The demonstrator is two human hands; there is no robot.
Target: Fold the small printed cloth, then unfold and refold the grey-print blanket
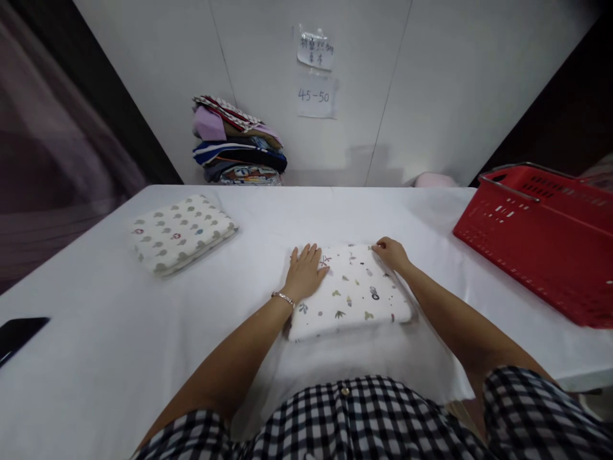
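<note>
A folded white cloth [352,291] with small printed plants and figures lies on the white-covered table in front of me. My left hand [305,273] rests flat on its left side, fingers spread, with a bracelet at the wrist. At the far right corner of the same cloth, my right hand [391,253] pinches the edge between thumb and fingers. A second folded cloth [184,233], white with grey-green tree-like prints, lies apart to the left.
On the right of the table [230,345] stands a red plastic basket [536,243] with a metal handle. A pile of folded fabrics [239,144] is behind the far edge. A dark flat device [19,335] lies at left. Paper signs [317,96] hang on the wall.
</note>
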